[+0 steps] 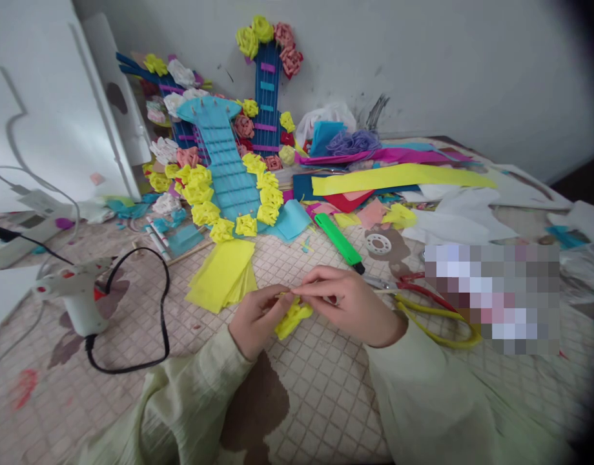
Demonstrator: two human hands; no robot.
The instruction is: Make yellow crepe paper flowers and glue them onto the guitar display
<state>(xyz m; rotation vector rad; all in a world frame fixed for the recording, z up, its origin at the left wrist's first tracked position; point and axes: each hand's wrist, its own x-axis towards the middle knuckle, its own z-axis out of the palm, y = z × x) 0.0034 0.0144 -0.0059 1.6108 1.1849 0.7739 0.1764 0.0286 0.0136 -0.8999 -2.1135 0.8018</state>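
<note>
A small crumpled piece of yellow paper is pinched between my two hands near the middle of the table. My left hand is closed on its left side, thumb on top. My right hand has its fingertips together at the paper's upper edge, touching the left fingertips. A thin stick shows at the right hand's far side; whether the hand grips it is hidden. Flat yellow paper sheets lie in a stack just beyond my left hand. Behind them leans a light blue guitar-like shape edged with yellow paper flowers.
A white glue gun with a looping black cord stands at the left. Scissors and a green cutter lie beside my right hand. Dark blue decorated pieces and a long yellow strip are behind.
</note>
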